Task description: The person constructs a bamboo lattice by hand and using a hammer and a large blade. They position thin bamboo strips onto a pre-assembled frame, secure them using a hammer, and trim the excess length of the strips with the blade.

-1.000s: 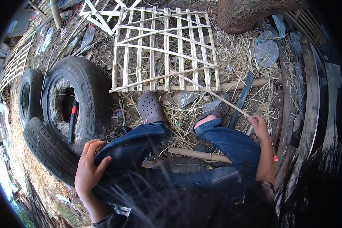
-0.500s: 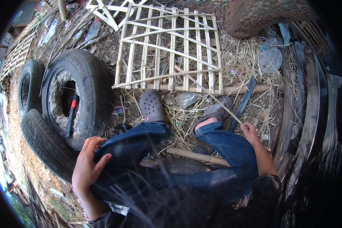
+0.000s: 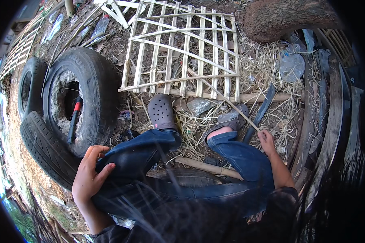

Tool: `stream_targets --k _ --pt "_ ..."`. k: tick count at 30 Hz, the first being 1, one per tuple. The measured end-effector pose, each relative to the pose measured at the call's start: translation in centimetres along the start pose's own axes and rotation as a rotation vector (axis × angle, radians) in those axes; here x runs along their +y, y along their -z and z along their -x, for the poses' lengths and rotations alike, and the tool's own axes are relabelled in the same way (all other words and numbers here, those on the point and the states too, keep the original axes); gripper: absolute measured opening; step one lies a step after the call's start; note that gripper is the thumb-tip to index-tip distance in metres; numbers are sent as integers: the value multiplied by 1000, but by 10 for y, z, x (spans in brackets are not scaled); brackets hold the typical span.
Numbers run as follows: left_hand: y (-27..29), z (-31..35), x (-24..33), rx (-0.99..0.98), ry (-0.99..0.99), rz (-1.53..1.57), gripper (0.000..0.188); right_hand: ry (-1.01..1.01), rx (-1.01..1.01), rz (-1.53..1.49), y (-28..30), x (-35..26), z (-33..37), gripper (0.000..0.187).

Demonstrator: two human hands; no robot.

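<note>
My right hand [image 3: 266, 141], beside my right knee, is closed on one end of a thin bamboo strip [image 3: 228, 101]. The strip slants up and left over my right clog, and its far end lies at the lower part of a bamboo lattice [image 3: 201, 52]. That lattice, of upright slats crossed by level and slanting ones, lies on the ground beyond my feet. My left hand [image 3: 90, 172] rests against my left knee, thumb apart from the fingers, holding nothing. A long dark-bladed machete [image 3: 264, 106] lies just beyond my right hand.
At left stand a tyre [image 3: 103, 97] with a rough concrete-like filling, a red-and-black handled tool [image 3: 75, 119] in its hole, and other tyres. A bamboo pole [image 3: 267, 97] lies under the lattice's near edge. A thick trunk [image 3: 288, 18] is at far right, wooden beams [image 3: 332, 117] at right.
The view has shifted slightly. Both hands keep nearly the same pose, and the bamboo strip stays in my right hand.
</note>
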State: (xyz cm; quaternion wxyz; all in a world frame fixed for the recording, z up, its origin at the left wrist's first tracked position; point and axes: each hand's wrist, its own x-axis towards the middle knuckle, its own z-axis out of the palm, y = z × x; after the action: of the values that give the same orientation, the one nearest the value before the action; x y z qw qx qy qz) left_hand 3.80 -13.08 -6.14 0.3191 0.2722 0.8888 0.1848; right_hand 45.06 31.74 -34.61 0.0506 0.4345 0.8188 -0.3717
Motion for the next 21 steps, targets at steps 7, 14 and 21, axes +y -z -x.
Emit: stream_targets --k 7,14,21 --pt "0 -4 7 15 10 -18 41 34 -26 54 -17 -18 -17 28" --pt "3 -8 16 -13 70 -28 40 335 200 280 -3 -12 -31 15" --pt "1 -15 18 -7 118 -6 37 374 203 248 -9 3 -45 14"
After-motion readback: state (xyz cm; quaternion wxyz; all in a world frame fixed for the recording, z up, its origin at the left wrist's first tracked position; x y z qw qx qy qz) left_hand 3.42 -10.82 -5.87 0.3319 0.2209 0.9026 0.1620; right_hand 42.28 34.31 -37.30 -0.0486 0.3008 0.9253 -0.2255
